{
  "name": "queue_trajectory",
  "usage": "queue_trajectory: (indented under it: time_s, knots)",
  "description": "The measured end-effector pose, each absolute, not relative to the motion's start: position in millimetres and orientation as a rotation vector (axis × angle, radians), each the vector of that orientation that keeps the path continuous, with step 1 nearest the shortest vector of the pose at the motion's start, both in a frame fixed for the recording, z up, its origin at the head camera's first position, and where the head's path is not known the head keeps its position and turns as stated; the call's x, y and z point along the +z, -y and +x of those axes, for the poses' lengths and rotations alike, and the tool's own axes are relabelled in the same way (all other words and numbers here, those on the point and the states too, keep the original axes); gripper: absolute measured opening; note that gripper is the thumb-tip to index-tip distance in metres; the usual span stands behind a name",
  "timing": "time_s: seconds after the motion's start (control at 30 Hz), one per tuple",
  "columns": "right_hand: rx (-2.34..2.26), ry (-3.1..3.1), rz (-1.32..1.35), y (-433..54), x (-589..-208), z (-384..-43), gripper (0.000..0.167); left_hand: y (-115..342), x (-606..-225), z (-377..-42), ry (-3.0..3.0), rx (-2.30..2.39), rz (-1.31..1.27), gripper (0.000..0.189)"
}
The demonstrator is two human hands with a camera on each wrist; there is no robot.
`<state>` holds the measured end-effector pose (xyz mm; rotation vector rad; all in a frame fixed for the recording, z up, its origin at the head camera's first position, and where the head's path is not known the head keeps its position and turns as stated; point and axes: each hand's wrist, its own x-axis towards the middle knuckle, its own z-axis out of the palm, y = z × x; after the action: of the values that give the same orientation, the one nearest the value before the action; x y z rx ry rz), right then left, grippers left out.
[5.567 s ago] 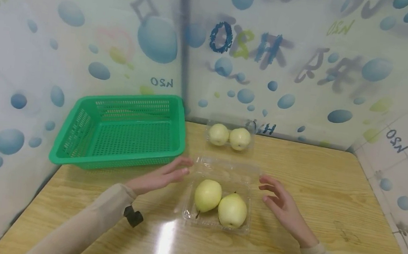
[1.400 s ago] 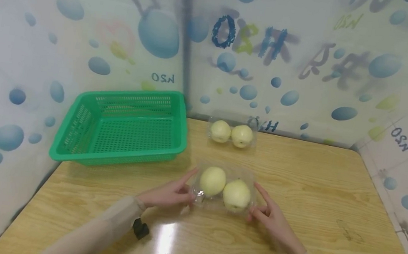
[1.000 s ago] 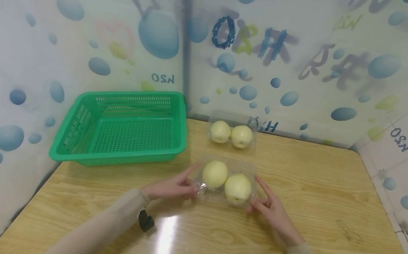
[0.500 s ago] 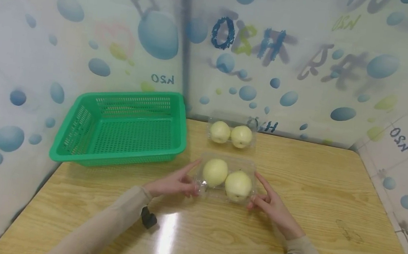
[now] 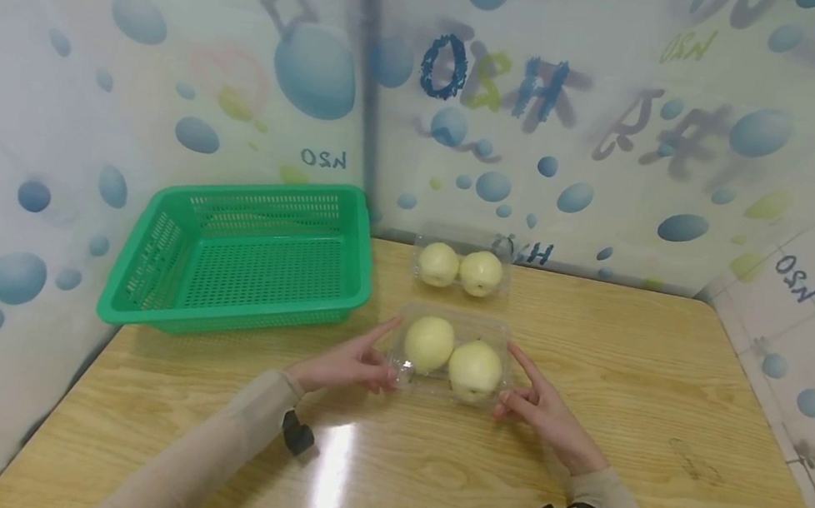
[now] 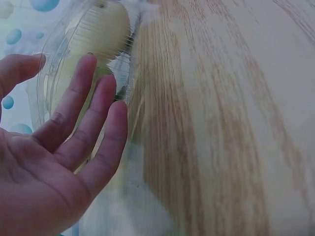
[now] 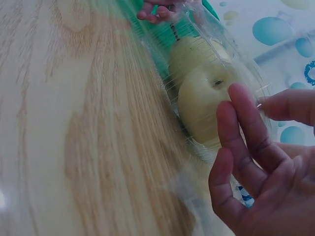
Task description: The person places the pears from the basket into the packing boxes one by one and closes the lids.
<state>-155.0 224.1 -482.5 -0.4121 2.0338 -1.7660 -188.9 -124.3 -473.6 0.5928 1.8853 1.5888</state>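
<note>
A clear plastic clamshell box (image 5: 471,322) lies on the table in front of me, its lid over two pale yellow pears (image 5: 429,345). My left hand (image 5: 347,364) holds the box's left end, one fingertip at the far corner and others near the front corner. At the opposite end, my right hand (image 5: 548,411) grips the box in the same way. The left wrist view shows my fingers (image 6: 81,123) lying against the ribbed plastic side. In the right wrist view, thumb and fingertips meet at the box's edge (image 7: 234,49). The undersides of both ends are hidden.
Behind the held box, near the wall, stands another clear box (image 5: 454,243) with two pears (image 5: 481,274). A green perforated basket (image 5: 229,322), with nothing in it, stands at the back left. Patterned curtains (image 5: 597,183) border the wooden table (image 5: 628,371).
Earlier the box lay open between my two spread hands. Since then its lid has come down, both hands have taken its ends, and it has shifted slightly away from me. The last half second shows almost no motion.
</note>
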Motion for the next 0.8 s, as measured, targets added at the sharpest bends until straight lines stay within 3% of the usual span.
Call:
queue_trajectory:
  time_s: [0.8]
  knots:
    - [-1.765,-2.018,-0.421,-224.6,-483.2,-156.4,0.076,119.1,-468.8,-185.2,-1.895,1.635,0.502,0.090]
